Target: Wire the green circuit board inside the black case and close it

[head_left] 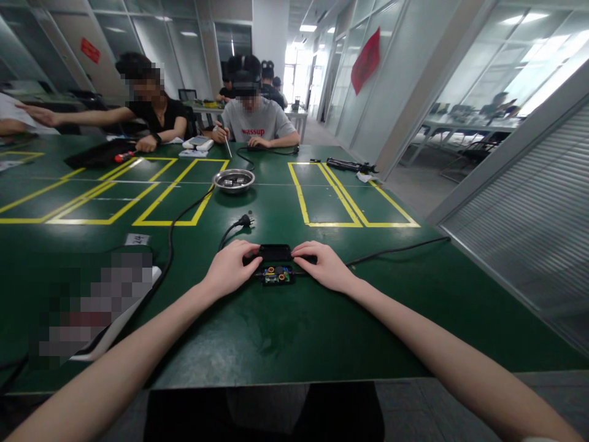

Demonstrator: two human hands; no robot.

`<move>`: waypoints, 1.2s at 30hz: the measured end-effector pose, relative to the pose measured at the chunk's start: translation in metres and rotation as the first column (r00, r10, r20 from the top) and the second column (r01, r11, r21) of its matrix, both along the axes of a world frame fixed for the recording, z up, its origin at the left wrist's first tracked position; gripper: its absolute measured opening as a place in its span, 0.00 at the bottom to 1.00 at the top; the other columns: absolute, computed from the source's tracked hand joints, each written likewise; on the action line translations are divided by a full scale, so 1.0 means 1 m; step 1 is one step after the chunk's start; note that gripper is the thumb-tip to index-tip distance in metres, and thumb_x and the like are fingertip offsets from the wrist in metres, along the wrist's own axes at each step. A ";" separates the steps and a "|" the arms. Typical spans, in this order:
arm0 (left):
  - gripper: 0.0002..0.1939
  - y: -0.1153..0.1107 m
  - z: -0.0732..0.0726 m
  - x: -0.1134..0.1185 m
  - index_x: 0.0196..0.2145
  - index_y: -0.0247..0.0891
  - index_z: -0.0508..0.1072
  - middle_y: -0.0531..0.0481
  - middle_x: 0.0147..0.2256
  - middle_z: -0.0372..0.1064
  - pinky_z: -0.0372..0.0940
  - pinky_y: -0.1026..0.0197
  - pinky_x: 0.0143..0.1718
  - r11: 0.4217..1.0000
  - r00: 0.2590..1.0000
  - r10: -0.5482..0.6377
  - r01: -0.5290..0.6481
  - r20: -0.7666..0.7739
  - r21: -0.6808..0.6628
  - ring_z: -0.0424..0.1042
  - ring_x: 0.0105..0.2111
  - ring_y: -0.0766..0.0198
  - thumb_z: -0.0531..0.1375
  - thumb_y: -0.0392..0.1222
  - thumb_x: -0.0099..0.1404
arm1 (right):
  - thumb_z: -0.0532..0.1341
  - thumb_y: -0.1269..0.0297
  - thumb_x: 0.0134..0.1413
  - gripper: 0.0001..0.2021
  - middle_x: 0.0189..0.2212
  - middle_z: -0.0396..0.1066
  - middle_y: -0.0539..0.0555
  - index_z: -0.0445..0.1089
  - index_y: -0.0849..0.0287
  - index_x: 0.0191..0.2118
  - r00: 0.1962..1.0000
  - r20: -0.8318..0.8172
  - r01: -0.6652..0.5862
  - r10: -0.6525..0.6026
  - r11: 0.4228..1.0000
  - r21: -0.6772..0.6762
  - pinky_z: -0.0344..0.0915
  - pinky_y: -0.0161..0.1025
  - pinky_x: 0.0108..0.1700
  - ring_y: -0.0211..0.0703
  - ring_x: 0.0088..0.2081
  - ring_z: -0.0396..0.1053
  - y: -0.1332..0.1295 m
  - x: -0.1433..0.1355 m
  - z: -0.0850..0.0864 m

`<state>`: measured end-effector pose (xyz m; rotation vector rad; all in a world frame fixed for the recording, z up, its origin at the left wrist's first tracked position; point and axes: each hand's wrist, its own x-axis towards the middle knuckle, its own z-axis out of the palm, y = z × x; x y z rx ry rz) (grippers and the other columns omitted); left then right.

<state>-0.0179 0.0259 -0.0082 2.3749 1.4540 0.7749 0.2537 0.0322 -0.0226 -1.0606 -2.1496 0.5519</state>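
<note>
Near the middle of the green table, a small black plastic cover [275, 252] is tilted so that its hollow inside faces me. My left hand [232, 267] pinches its left end between thumb and fingers, and my right hand [323, 264] pinches the right end. Just in front of the cover lies the other half of the case, with a circuit board [277, 275] showing copper coils and coloured parts. Black cord leaves this case at both sides. Beyond my left hand rests a black power plug [246, 221] with its prongs pointing right.
A metal bowl [234, 180] holds small metal parts. Yellow tape [334, 224] marks rectangles on the table [414, 294]. A partly blurred pad [105, 313] lies left, beside a label [137, 239] and a cable [171, 236]. Two co-workers sit across; one holds a thin stick [229, 146].
</note>
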 end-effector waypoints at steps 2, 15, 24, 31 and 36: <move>0.15 -0.001 0.000 0.002 0.49 0.38 0.80 0.46 0.39 0.80 0.73 0.56 0.41 0.999 0.995 0.008 -0.003 0.103 -0.052 0.78 0.38 0.55 0.62 0.44 0.67 | 0.64 0.68 0.62 0.07 0.41 0.81 0.57 0.81 0.57 0.36 0.998 -0.059 -0.013 0.010 0.999 -0.045 0.73 0.48 0.51 0.48 0.43 0.78 -0.001 0.000 0.000; 0.18 -0.007 0.006 0.006 0.49 0.36 0.78 0.46 0.38 0.81 0.78 0.53 0.43 0.952 0.897 -0.054 0.179 0.440 -0.248 0.81 0.36 0.57 0.65 0.45 0.64 | 0.70 0.62 0.52 0.11 0.37 0.79 0.54 0.76 0.59 0.40 0.907 -0.401 -0.015 -0.128 0.942 -0.334 0.76 0.40 0.39 0.42 0.35 0.78 -0.002 -0.006 -0.004; 0.15 -0.004 0.007 0.004 0.44 0.35 0.76 0.45 0.40 0.79 0.78 0.57 0.39 0.915 0.854 -0.031 0.234 0.519 -0.330 0.81 0.33 0.60 0.66 0.44 0.60 | 0.68 0.61 0.56 0.16 0.44 0.81 0.56 0.78 0.58 0.49 0.903 -0.424 -0.118 -0.061 0.916 -0.383 0.79 0.42 0.45 0.43 0.39 0.80 -0.007 -0.008 -0.003; 0.15 -0.005 0.010 0.004 0.43 0.36 0.75 0.46 0.39 0.79 0.78 0.57 0.39 0.917 0.862 -0.052 0.241 0.505 -0.317 0.81 0.33 0.60 0.66 0.45 0.60 | 0.68 0.61 0.56 0.15 0.44 0.81 0.56 0.79 0.56 0.49 0.898 -0.439 -0.128 -0.046 0.924 -0.359 0.78 0.46 0.52 0.47 0.46 0.80 -0.006 -0.007 -0.003; 0.13 -0.005 0.009 0.004 0.42 0.36 0.75 0.48 0.37 0.78 0.78 0.57 0.38 0.927 0.868 -0.081 0.246 0.489 -0.283 0.80 0.32 0.61 0.64 0.43 0.61 | 0.68 0.62 0.56 0.15 0.44 0.82 0.56 0.79 0.56 0.49 0.899 -0.436 -0.140 -0.037 0.920 -0.367 0.78 0.45 0.51 0.47 0.45 0.80 -0.007 -0.008 -0.003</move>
